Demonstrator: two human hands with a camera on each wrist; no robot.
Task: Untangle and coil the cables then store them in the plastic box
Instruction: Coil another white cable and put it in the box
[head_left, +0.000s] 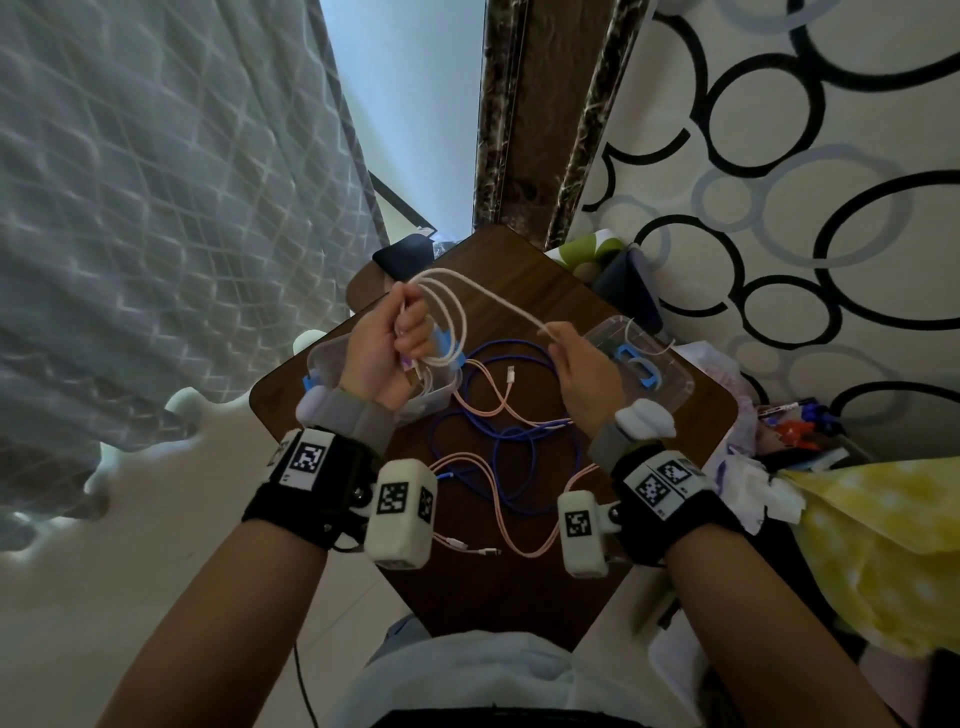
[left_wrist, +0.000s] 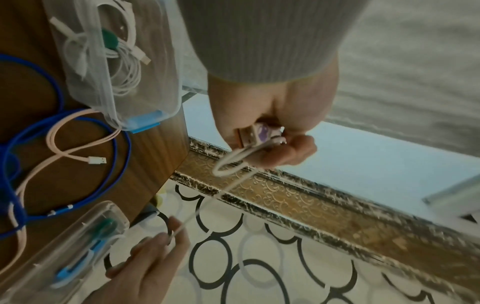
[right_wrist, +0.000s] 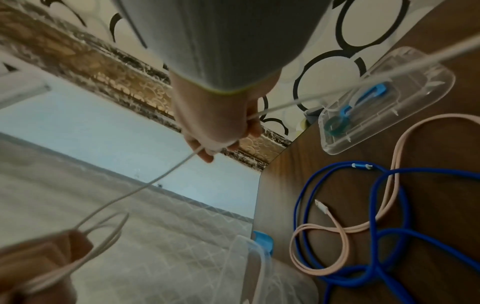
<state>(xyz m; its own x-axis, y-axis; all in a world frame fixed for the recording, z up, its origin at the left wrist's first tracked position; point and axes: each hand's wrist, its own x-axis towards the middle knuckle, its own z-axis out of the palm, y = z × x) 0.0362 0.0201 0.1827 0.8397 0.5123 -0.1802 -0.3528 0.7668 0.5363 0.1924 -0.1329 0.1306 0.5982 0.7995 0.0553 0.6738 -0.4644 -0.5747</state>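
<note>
My left hand (head_left: 387, 345) grips several loops of a white cable (head_left: 452, 306) above the clear plastic box (head_left: 324, 358), with a plug (left_wrist: 255, 134) held against the palm. From the loops the cable arcs over to my right hand (head_left: 574, 364), which pinches the free strand (right_wrist: 166, 174) between thumb and fingers. A coiled white cable (left_wrist: 122, 51) lies inside the box (left_wrist: 145, 86). On the brown table (head_left: 675, 415) a blue cable (head_left: 493, 415) and a pink cable (head_left: 483, 400) lie tangled together between my wrists.
The box's clear lid (head_left: 654, 364) with blue clips lies on the table's right side. A grey quilted bed (head_left: 130, 208) stands left of the table. Clutter and a yellow cloth (head_left: 883, 545) lie on the floor at right.
</note>
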